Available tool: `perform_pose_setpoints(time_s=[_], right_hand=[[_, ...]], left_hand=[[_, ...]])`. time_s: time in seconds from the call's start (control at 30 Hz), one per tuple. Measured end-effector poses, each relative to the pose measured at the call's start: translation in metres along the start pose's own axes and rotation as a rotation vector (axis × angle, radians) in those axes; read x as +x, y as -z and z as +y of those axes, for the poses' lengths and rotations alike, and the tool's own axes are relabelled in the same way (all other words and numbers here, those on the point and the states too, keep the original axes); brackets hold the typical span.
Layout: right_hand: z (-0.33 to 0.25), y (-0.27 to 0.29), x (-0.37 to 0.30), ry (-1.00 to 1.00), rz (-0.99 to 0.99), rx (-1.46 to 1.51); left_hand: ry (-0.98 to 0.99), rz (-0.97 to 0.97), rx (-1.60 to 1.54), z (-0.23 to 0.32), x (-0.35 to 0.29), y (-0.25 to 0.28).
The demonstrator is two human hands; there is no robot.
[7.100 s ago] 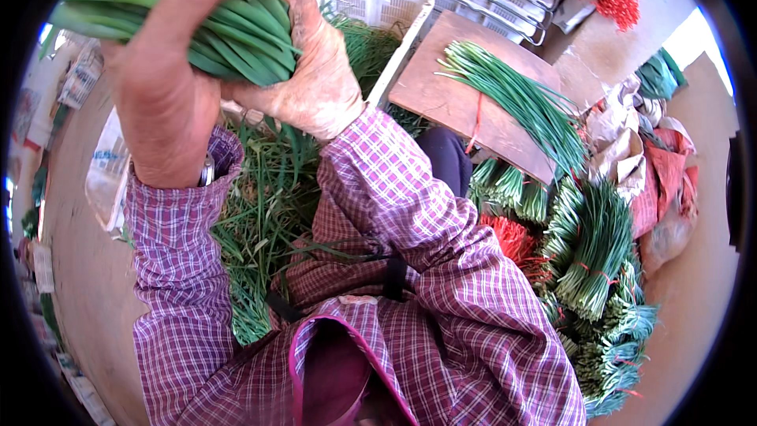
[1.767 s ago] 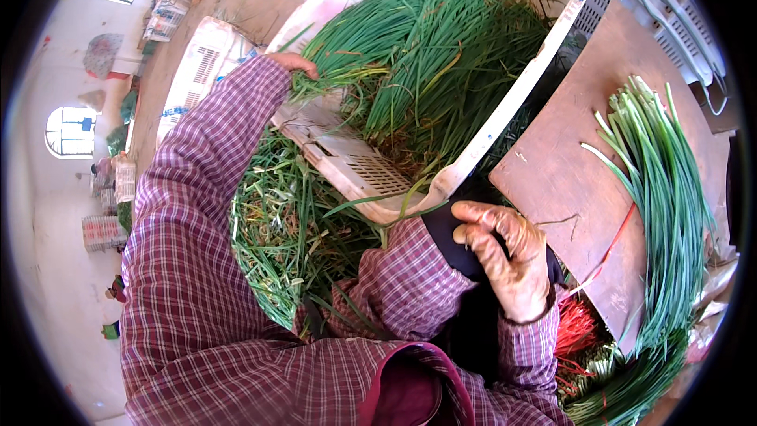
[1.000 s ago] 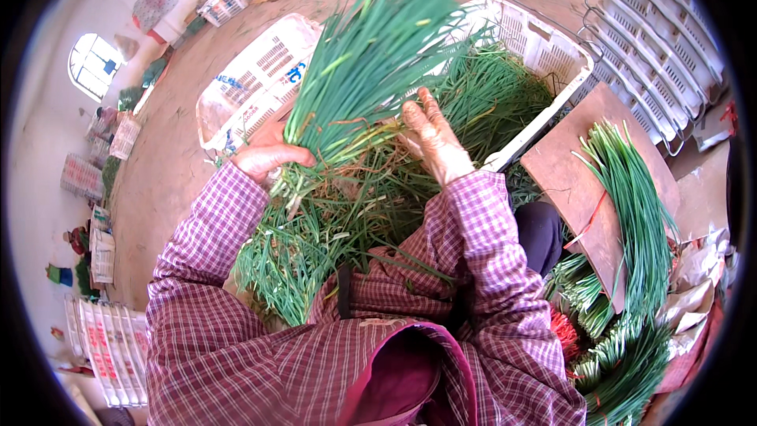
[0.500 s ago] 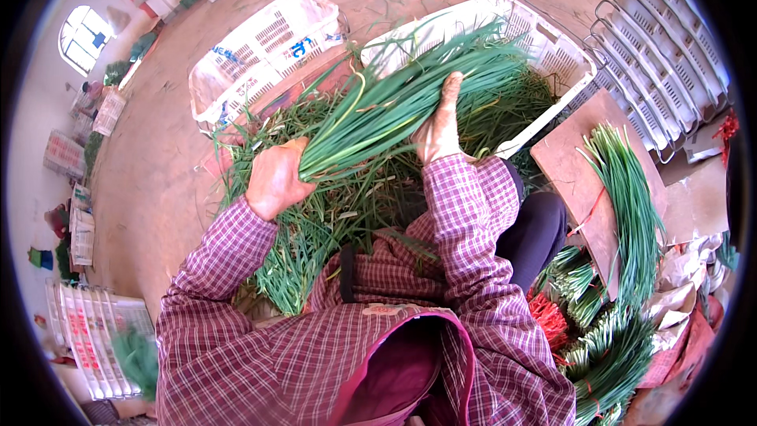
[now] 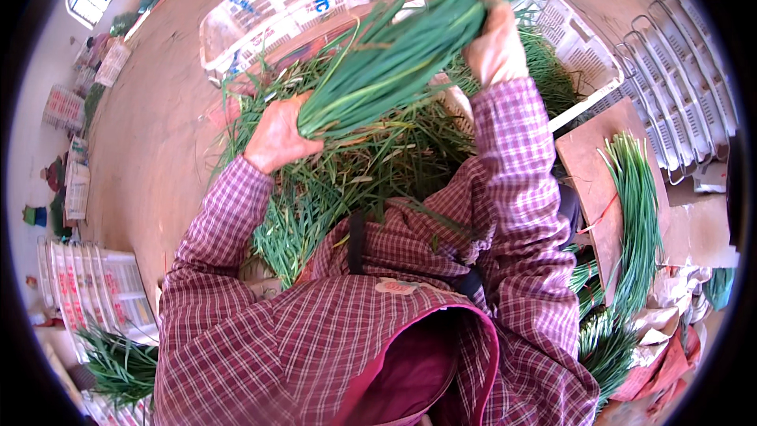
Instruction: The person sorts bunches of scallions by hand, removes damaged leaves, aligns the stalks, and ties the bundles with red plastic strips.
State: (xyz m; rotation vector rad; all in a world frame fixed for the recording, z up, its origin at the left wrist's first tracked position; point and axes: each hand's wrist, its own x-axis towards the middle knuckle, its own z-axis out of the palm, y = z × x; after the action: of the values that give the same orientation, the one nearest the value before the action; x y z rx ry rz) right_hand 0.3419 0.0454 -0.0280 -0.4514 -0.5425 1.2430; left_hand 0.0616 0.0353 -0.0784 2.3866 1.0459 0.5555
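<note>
A long bunch of green chives (image 5: 394,67) is held up in front of me, slanting from lower left to upper right. My left hand (image 5: 280,134) is closed round its base. Farther up the leaves, my right hand (image 5: 493,35) grips the bunch, with its fingers curled over the far side. Beneath both hands spreads a pile of loose chives and leaf scraps (image 5: 386,162), reaching down to my lap. To my right, another bunch of chives (image 5: 635,213) with a red tie lies over a brown board (image 5: 579,150).
Two white plastic baskets, one at far left (image 5: 288,0) and one at right holding greens (image 5: 587,47), stand beyond the pile. Stacked white crates (image 5: 674,71) rise at the right. More bunched greens lie low right (image 5: 607,351) and low left (image 5: 118,367), near white crates (image 5: 98,284).
My right hand has moved up and away to the right along the leaves, its fingers now curled over the bunch. The left hand stays at the base. My view has shifted slightly.
</note>
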Motion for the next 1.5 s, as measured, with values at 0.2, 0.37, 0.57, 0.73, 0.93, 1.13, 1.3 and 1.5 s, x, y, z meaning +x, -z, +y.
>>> perform_pose_setpoints(time_s=[0.2, 0.37, 0.57, 0.73, 0.93, 1.13, 1.3, 1.5], right_hand=[[0.002, -0.061, 0.018, -0.038, -0.178, 0.049], [0.024, -0.044, 0.044, 0.066, -0.187, -0.313], [0.006, -0.056, 0.019, 0.197, -0.03, -0.229], [0.019, -0.065, 0.004, 0.199, -0.131, -0.186], [0.044, -0.081, -0.032, 0.293, -0.476, -0.482], [0.092, -0.058, -0.086, 0.723, -1.075, -1.416], [0.131, -0.047, -0.127, 0.787, -1.397, -1.611], [0.094, -0.023, -0.15, 0.702, -1.208, -1.415]], left_hand=[[-0.066, -0.137, -0.215, -0.028, -0.003, 0.021], [0.073, 0.073, -0.284, -0.045, -0.033, 0.047], [0.105, -0.297, -1.039, -0.047, -0.068, 0.045], [0.164, -0.577, -1.555, 0.003, -0.024, -0.022], [0.16, -0.489, -1.74, 0.03, 0.031, -0.013], [0.171, 0.003, -1.418, 0.0, 0.018, -0.05], [0.31, -0.363, -1.809, -0.001, 0.003, -0.019], [0.615, -0.249, -1.488, -0.023, -0.001, -0.01]])
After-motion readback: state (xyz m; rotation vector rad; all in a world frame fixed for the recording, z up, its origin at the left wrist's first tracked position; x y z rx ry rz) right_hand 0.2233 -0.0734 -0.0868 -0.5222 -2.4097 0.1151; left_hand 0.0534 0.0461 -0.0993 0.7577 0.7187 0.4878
